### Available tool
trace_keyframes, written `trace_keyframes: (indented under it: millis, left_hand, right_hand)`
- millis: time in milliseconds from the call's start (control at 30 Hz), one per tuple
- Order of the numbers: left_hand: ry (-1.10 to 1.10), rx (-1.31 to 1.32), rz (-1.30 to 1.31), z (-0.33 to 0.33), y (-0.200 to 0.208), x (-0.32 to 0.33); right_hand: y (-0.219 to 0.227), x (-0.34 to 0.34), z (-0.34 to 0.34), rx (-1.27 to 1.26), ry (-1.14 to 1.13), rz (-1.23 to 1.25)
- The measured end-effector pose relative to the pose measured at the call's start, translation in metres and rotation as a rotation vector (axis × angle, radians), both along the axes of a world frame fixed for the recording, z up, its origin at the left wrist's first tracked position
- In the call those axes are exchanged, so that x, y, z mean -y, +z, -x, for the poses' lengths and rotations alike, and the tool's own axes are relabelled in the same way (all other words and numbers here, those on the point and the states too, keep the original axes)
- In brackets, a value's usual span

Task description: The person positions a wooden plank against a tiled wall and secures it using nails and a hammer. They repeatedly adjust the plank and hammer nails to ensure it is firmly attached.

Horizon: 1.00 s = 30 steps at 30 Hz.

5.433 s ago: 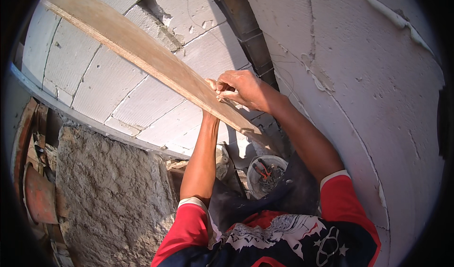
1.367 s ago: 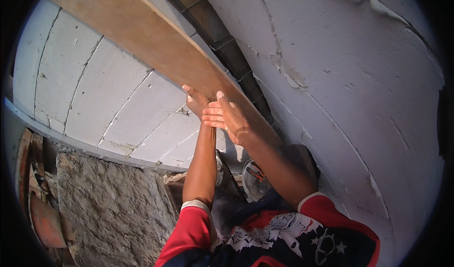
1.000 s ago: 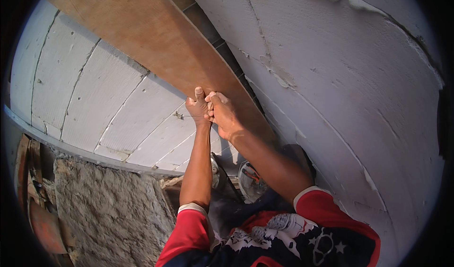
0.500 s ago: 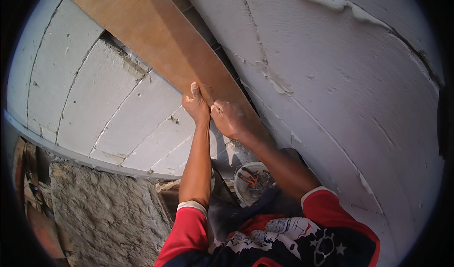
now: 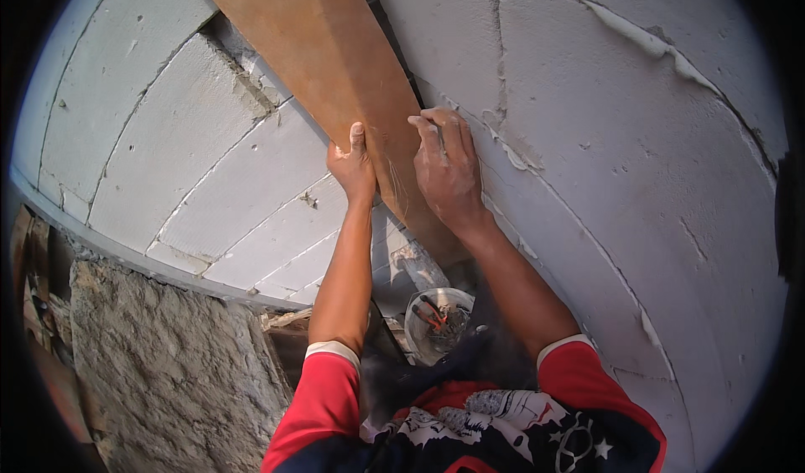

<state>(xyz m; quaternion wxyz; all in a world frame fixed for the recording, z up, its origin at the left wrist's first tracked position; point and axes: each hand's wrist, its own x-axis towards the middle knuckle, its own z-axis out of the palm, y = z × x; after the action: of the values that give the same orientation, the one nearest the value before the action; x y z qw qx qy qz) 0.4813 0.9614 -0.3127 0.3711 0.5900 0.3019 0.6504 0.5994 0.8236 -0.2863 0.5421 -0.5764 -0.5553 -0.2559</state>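
Note:
A long brown board (image 5: 335, 62), flat and smooth like plywood, slants down from the top toward my body, between two walls of pale blocks. My left hand (image 5: 352, 167) grips its left edge, with the thumb on the face and the fingers hidden behind. Over the right edge is my right hand (image 5: 449, 167), its dusty fingers bent and apart, holding nothing that I can see. Whether its fingertips touch the board is unclear. Thin pale curved lines mark the board between my hands; I cannot tell if they are scratches or fine wire.
Pale block walls stand at the left (image 5: 226, 171) and right (image 5: 612, 179). Below the board sits a whitish bucket (image 5: 415, 339) holding red-handled pliers (image 5: 434, 312) and small bits. A rough grey slab (image 5: 168, 364) and wood scraps (image 5: 38, 280) lie at the lower left.
My right hand has come off its closed hold beside my left hand and moved up and right to the board's right edge, fingers loosened. My left hand keeps its grip. The view has shifted slightly.

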Motion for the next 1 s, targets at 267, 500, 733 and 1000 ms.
trace_keyframes:
  millis: [267,500,733,1000]
  left_hand:
    - [0.041,0.047,-0.08,0.0,0.014,0.004]
    - [0.158,0.002,-0.101,-0.018,0.014,-0.019]
    - [0.498,-0.393,-0.039,-0.017,0.021,-0.028]
    - [0.485,-0.975,-0.066,0.016,0.057,-0.029]
  right_hand:
    - [-0.032,-0.015,0.008,-0.158,-0.164,0.602]
    - [-0.082,-0.036,-0.013,-1.241,0.311,0.543]
    - [-0.052,0.026,-0.011,-1.629,0.8,0.301]
    - [-0.022,0.065,-0.016,-1.387,0.72,0.399]
